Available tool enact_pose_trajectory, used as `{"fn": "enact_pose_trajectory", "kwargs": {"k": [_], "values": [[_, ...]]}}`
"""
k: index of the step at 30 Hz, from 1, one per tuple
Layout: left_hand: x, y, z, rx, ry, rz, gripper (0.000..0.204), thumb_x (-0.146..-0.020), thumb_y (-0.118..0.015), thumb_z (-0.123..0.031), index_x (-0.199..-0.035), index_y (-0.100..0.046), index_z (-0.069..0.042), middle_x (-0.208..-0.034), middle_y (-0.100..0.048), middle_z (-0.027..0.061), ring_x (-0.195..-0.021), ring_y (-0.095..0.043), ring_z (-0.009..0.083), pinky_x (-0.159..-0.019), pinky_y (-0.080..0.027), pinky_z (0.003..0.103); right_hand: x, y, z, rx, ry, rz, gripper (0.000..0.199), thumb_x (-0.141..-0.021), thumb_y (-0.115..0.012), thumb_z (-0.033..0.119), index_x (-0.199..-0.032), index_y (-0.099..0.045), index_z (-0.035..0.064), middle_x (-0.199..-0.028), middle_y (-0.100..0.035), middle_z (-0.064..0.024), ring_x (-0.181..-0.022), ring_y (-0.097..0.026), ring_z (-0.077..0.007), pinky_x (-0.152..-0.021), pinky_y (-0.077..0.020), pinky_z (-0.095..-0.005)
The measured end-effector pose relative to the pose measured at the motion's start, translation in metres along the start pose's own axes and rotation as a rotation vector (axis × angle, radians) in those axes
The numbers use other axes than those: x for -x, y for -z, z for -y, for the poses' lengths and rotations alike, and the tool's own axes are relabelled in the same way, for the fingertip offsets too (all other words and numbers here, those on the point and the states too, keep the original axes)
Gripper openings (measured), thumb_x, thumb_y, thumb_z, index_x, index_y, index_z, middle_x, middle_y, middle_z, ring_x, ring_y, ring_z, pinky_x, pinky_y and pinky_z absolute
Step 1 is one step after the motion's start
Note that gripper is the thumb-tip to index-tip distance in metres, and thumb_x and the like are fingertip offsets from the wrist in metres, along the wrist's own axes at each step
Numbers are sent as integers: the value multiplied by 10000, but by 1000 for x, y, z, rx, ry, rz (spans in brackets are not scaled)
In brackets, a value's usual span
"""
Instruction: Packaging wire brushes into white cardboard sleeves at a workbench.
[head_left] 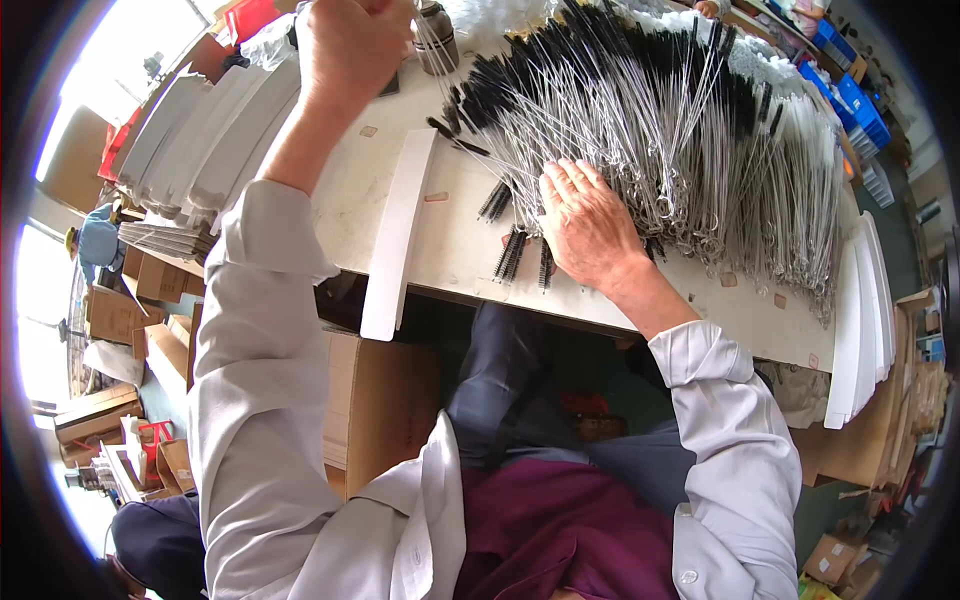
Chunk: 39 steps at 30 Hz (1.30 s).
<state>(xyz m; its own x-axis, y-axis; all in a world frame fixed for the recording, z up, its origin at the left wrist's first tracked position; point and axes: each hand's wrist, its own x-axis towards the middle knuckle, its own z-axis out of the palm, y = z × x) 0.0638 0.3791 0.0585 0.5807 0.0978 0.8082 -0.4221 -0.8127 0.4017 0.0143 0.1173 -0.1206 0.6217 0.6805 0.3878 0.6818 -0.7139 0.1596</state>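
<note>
Two hands are at work over one heap. The right hand's (585, 225) fingers (565, 180) lie flat and spread on the near-left edge of the heap of wire brushes (660, 130), gripping nothing that shows. The left hand (350, 45) is raised left of the heap, its fingers curled shut; thin wires seem to run from it toward the heap, but what it holds I cannot tell for sure. A few loose brushes (510, 250) lie just left of the heap's near edge on the table (440, 240), a long white card strip (400, 230) farther left. To do this well, I judge the flat hand should pin the heap firmly while wires are drawn off slowly, so loops do not snag and drag neighbours.
</note>
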Motion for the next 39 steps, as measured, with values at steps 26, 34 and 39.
{"fn": "enact_pose_trajectory", "kwargs": {"k": [26,34,39], "values": [[20,40,-171,576,123,1002,238,-972,-653,-69,-1185,-679,33,-753,-665,36,-609,-671,111,-541,-550,237,63,137,18,-2040,-127,-123,558,-1114,-459,394,-1286,-621,-111,-890,-726,-150,-792,-724,-229,-777,-585,-348],[46,13,-179,763,240,1272,237,-947,-677,-3,-1177,-661,53,-816,-711,80,-628,-704,127,-551,-566,247,131,137,-5,-1799,-483,-97,315,-1073,-592,211,-1168,-701,-69,-739,-660,-49,-558,-576,-85,-506,-441,-207],[71,-10,-177,885,315,1217,235,-959,-668,-31,-1173,-657,67,-856,-726,90,-685,-722,134,-601,-601,271,153,140,-10,-1767,-582,-126,280,-1058,-622,194,-1154,-725,-47,-758,-678,-49,-577,-591,-81,-512,-459,-213]]}}
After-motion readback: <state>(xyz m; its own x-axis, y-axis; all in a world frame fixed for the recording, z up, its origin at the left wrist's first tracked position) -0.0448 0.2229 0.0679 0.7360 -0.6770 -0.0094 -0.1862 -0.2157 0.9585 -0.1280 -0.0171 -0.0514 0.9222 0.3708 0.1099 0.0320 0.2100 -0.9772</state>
